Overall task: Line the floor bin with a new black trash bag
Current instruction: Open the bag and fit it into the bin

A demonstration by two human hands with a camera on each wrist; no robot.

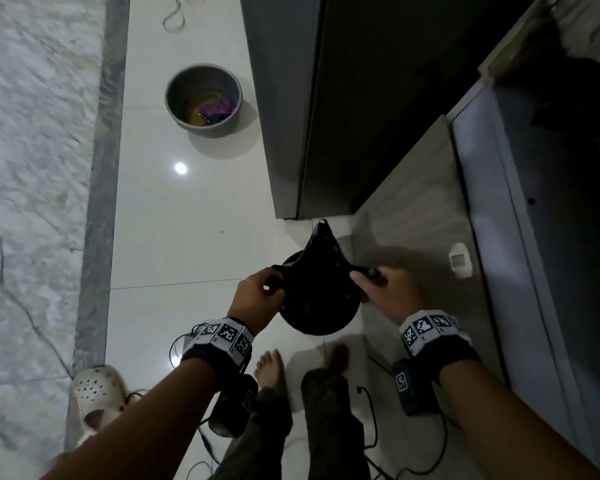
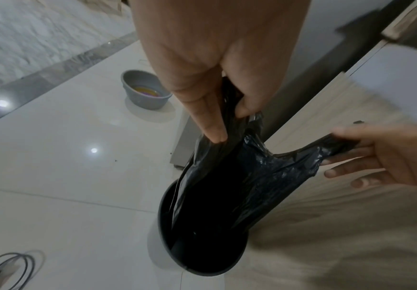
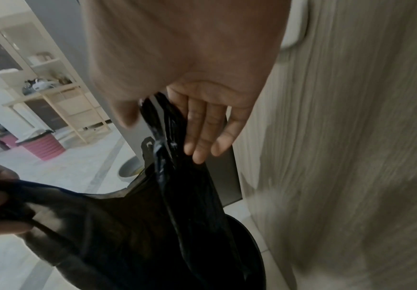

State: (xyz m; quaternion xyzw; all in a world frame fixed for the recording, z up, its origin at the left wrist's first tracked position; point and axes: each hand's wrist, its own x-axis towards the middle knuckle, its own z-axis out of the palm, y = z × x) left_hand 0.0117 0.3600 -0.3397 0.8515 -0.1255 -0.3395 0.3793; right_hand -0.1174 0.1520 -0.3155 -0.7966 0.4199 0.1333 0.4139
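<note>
Crinkled glossy black trash bag (image 2: 229, 188), mouth stretched between both hands, drooping into bin (image 2: 167, 231)

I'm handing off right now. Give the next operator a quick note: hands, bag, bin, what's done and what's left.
Left hand: grips one handle loop of the black trash bag.
Right hand: pinches the opposite handle loop; the bag mouth is stretched between the two.
Floor bin: stands on the tile beside the wood-grain cabinet, directly below the hands.
Done: bag opened, its body hanging down into the bin.
Left: lower it fully, fold the bag's top over the rim all round, press it in.
Grey basin farther along the floor is not involved.
</note>
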